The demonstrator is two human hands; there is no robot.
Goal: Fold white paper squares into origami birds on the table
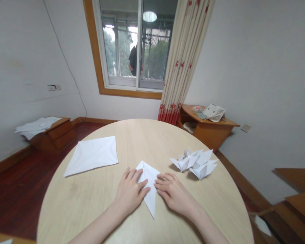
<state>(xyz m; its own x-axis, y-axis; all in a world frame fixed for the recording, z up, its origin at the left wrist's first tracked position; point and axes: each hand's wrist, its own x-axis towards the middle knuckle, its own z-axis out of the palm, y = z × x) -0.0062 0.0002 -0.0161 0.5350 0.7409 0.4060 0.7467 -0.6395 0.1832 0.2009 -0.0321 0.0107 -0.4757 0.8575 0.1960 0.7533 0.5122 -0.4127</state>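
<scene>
A white paper folded into a long kite shape [150, 200] lies on the round light-wood table [73, 200], its point toward me. My left hand [129, 191] lies over its left edge with the fingers spread. My right hand [174, 195] presses from the right, fingertips on the paper's right edge. Together they hold it to the tabletop. Further left lies a large creased white paper sheet [91, 156]. To the right sits a cluster of folded white paper figures [194, 164], apart from both hands.
Beyond the table stand a low wooden cabinet with white papers on top [51, 137] and a wooden corner shelf with cloth and small items [208, 127]. A window [132, 47] and a red-patterned curtain [185, 54] fill the back. Dark wood flooring surrounds the table.
</scene>
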